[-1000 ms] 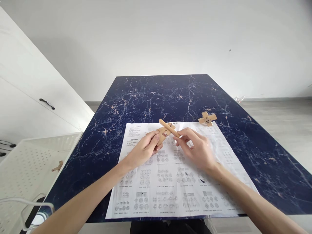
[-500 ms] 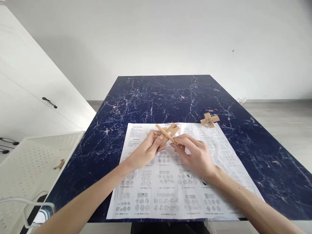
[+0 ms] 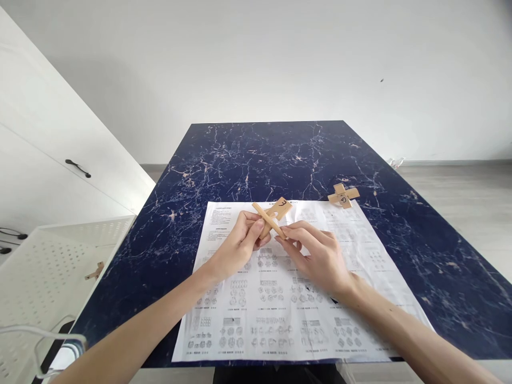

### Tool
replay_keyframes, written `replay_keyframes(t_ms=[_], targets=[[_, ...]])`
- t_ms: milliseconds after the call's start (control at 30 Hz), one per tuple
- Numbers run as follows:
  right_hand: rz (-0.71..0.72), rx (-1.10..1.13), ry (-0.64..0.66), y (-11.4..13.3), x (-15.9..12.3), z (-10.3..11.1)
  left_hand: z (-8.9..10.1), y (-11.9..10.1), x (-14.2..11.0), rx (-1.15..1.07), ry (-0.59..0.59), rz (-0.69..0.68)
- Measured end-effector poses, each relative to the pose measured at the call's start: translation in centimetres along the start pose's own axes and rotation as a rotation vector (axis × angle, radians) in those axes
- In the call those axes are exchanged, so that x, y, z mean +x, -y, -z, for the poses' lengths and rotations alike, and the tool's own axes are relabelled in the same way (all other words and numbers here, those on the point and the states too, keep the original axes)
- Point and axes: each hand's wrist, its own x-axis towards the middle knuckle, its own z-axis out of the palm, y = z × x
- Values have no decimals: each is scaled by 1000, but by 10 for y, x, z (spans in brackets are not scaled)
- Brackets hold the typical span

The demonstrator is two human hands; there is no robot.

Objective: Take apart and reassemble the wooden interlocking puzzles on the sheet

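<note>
While the left hand (image 3: 242, 240) pinches a flat wooden piece marked F (image 3: 282, 207) and the right hand (image 3: 320, 253) has its fingertips closed on the near end of a slim wooden stick (image 3: 266, 217), the two parts cross at a slant above the paper sheet (image 3: 184, 333), near the middle of its far half. The hands are near each other, each clamped on its own part. As for how far things have got, I'd judge only the wooden cross marked G (image 3: 343, 196) to be joined, resting at the sheet's far right corner; the held pair look crossed rather than locked, though I can't tell whether the stick sits in the opening of the flat piece, nor how much remains beyond fitting those two. Counting up, there are two hands, one flat piece, one stick, one cross, one printed sheet and one blue table (image 3: 248, 160), plus one more wooden item (image 3: 95, 271) on the white perforated surface (image 3: 44, 277) to the left, too small to make out whether it is one part or several
</note>
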Motion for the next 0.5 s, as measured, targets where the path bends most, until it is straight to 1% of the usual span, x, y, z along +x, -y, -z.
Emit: replay_keyframes(t_ms=[333,500], targets=[[59,-25,-17,-1,-1,0,3,0,-2,25,40,21],[57,-19,-7,-1,0,0,5,1,-1,56,65,26]])
